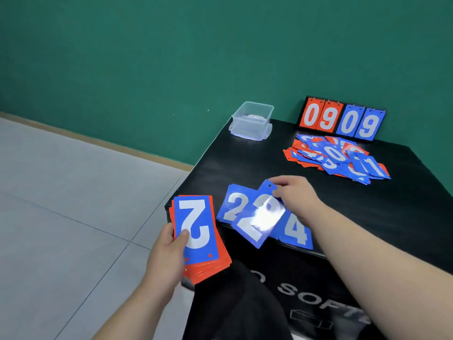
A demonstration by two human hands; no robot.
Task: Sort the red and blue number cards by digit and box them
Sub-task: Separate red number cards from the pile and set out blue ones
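Over at the near-left corner of the black table (pixel 245 163), the left hand (pixel 166 251) is wrapped round a stack of cards (pixel 198 227), thumb lying across the top one and fingers underneath. The top card is a blue 2, upside down from the camera's side, and the edges showing below it are all red. The stack is held just off the table corner, with the grey floor (pixel 61 204) behind it.

Just right of that, the right hand (pixel 294 195) pinches a tilted blue card (pixel 257 217) near the punched hole in its far corner. Glare washes out the middle of it, so I'd say it's a 2, but I can't read it cleanly. It overlaps a flat blue 2 card (pixel 231 204) on its left and a blue 4 card (pixel 296 233) on its right, both lying along the near edge of the table.

Further back on the right is a messy pile of loose cards (pixel 335 155), red and blue mixed, with a 0 and a 1 showing on top. Right behind the pile stands a flip scoreboard (pixel 343 119) reading 0 9 in red and 0 9 in blue, up against the green wall (pixel 147 57). A clear plastic box (pixel 252 121) sits at the far-left corner of the table, well apart from both hands.
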